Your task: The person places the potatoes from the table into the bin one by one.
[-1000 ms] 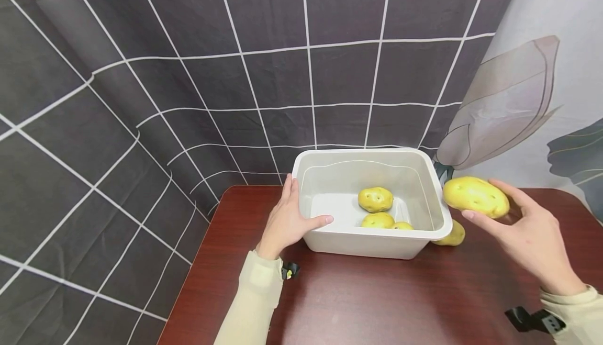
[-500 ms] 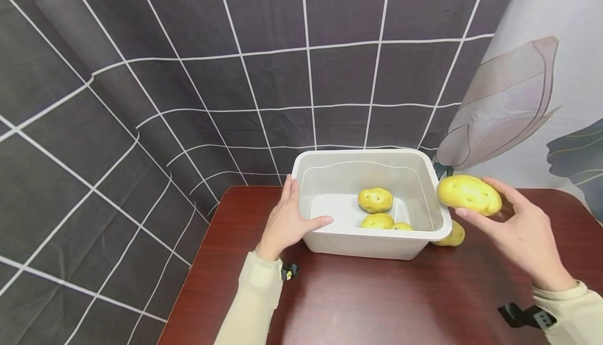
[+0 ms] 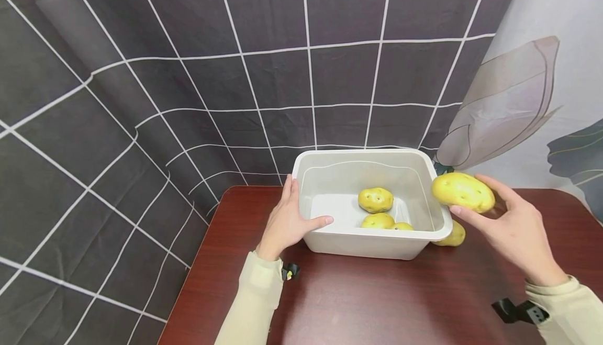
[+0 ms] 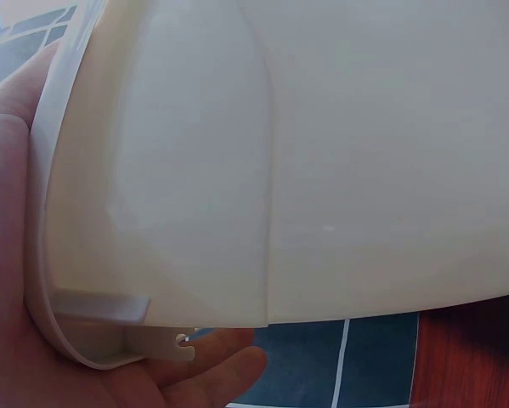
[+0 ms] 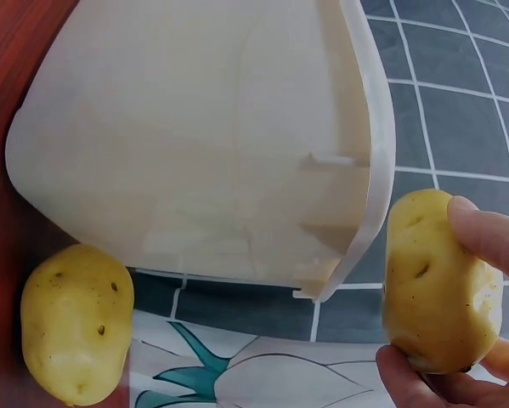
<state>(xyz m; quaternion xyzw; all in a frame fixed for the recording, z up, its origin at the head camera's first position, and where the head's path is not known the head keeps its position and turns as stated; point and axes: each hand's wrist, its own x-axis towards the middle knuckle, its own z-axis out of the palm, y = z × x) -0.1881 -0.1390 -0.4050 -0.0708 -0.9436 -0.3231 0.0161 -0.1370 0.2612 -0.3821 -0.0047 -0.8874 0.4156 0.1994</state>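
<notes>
My right hand (image 3: pixel 520 230) holds a yellow potato (image 3: pixel 464 192) between thumb and fingers, just off the right rim of a white plastic bin (image 3: pixel 363 245). My left hand (image 3: pixel 285 224) grips the bin's front left corner, its thumb over the front rim and its fingers along the left side. Inside the bin lie a whole-looking potato (image 3: pixel 375 199) and, nearer the front wall, two more potatoes (image 3: pixel 378 220) partly hidden by it. Another potato (image 5: pixel 77 325) rests on the table outside the bin, at its right side.
The bin stands on a reddish-brown wooden table (image 3: pixel 358 298). Behind and to the left hangs a dark curtain (image 3: pixel 268 83) with a white grid. A pale patterned cloth (image 3: pixel 565 15) hangs at the back right.
My right hand has moved left and slightly up with the potato, bringing it closer to the bin's right rim. The left hand and the bin have stayed in place.
</notes>
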